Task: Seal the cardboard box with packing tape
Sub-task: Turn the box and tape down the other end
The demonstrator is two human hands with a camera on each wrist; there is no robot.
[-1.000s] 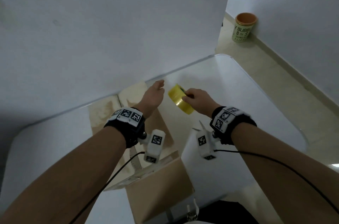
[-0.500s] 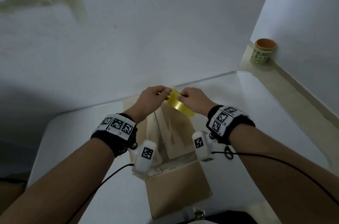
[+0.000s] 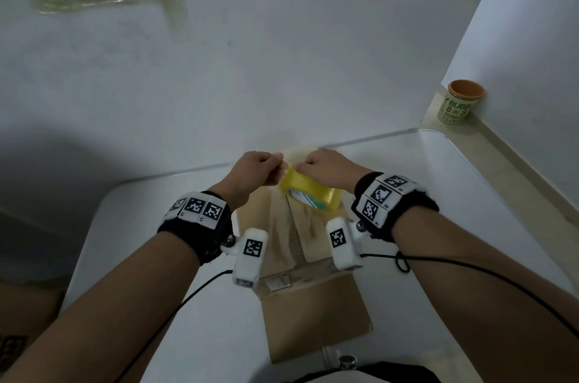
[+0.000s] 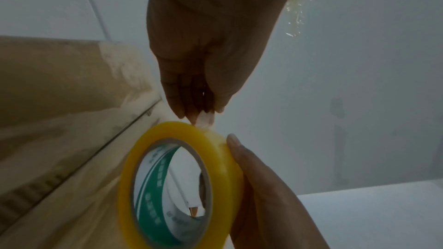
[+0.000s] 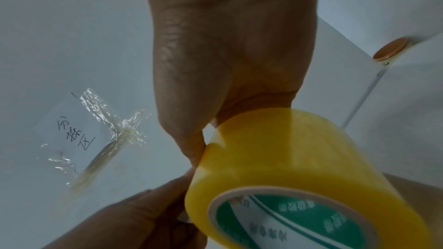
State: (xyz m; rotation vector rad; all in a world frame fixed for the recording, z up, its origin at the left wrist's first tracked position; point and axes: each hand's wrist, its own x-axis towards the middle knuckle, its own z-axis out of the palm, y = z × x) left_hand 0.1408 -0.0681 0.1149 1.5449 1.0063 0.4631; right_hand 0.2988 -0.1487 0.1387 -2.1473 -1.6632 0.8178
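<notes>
Right hand (image 3: 326, 168) grips yellow tape roll (image 3: 310, 191) above the cardboard box (image 3: 316, 320); left hand (image 3: 255, 171) pinches the roll's loose end.

A roll of yellow packing tape (image 4: 182, 183) fills the lower middle of the left wrist view, its open core facing the camera and showing a white liner printed with green bands. From above, the left hand (image 4: 210, 44) reaches down, and its fingers (image 4: 177, 99) pinch a small clear tab of tape (image 4: 203, 118) right at the top of the roll's rim. The right hand (image 4: 268, 192) comes up from the bottom edge and cups the roll's right side (one fingertip lies flat against the yellow outer face). To the left lies the cardboard box (image 4: 59, 120), its brown flaps meeting along a dark seam. Behind stands a pale wall (image 4: 359, 101), with a white counter (image 4: 371, 215) at lower right.
</notes>
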